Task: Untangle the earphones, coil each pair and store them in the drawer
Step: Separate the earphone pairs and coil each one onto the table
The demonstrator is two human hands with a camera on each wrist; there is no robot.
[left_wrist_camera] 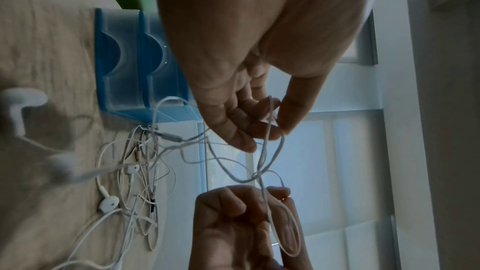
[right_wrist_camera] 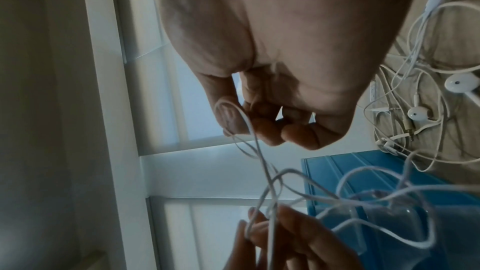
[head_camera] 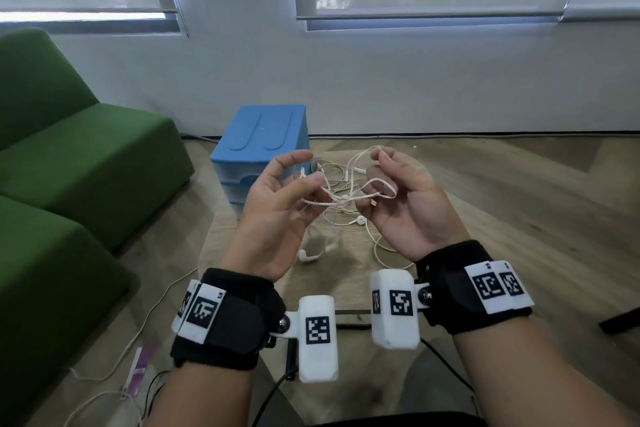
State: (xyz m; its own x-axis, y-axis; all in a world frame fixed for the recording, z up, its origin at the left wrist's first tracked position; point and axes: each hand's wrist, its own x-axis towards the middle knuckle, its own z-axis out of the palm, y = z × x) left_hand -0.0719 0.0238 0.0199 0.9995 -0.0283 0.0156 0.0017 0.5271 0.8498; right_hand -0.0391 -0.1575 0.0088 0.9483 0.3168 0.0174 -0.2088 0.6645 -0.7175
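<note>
A tangle of white earphones lies on the small wooden table, with loose earbuds near its front. Both hands are raised above it, and a knotted cable stretches between them. My left hand pinches the cable between thumb and fingers. My right hand has its fingers curled, and a loop of cable runs over its thumb. The knot hangs between the hands. The blue drawer unit stands behind the tangle with its drawers closed.
A green sofa fills the left side. White and black cables trail on the wooden floor beside a pink card. A white wall with windows stands behind the table.
</note>
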